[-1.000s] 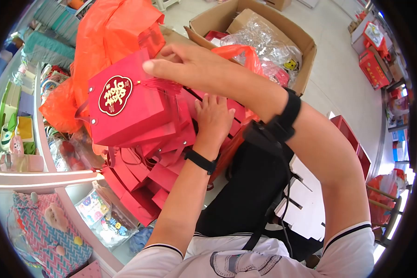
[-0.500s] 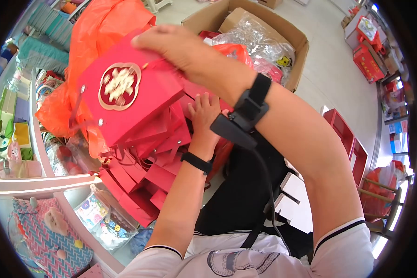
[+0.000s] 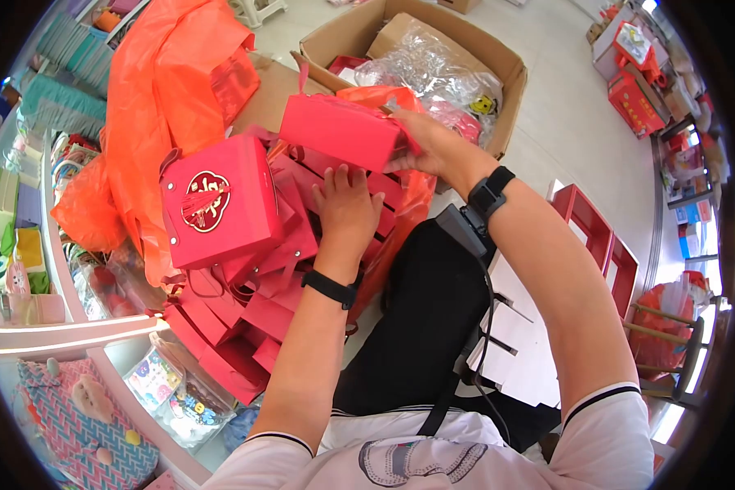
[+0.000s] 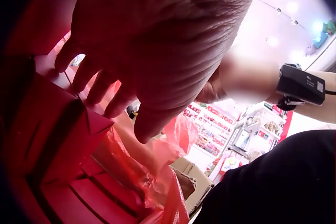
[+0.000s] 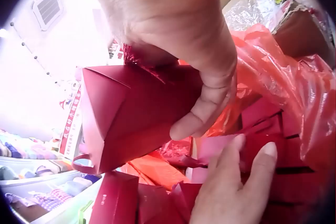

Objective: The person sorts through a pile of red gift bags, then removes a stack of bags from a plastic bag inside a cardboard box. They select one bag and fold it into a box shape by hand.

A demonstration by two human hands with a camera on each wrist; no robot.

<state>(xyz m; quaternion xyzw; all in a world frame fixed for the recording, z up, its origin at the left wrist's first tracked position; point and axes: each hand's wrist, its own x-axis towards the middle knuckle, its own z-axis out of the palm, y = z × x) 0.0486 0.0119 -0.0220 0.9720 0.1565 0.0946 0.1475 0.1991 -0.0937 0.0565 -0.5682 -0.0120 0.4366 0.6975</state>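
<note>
My right hand (image 3: 429,143) grips a red gift bag (image 3: 335,131) by one end, thumb and fingers around it. In the right wrist view, the bag's folded side (image 5: 102,113) and a red tassel (image 5: 137,58) by the palm show. My left hand (image 3: 347,208) lies with spread fingers on the red bags just below the held one. Its palm (image 4: 157,40) fills the top of the left wrist view, fingertips at the bags' edges. Left of it, another gift bag (image 3: 249,188) with a gold-lettered emblem (image 3: 206,200) tops a pile of red bags (image 3: 245,318).
Orange plastic bags (image 3: 167,90) rise behind the pile. A cardboard box (image 3: 510,98) with clear wrapping (image 3: 433,69) stands at the back right. Shelves with packaged goods (image 3: 180,392) flank the left. White pieces (image 3: 514,327) and red trays (image 3: 588,216) lie on the right.
My right hand has lifted a gift bag off the left stack and swung it right, tilting it. A similar emblem bag now shows on that stack. My left hand stays on the bags.
</note>
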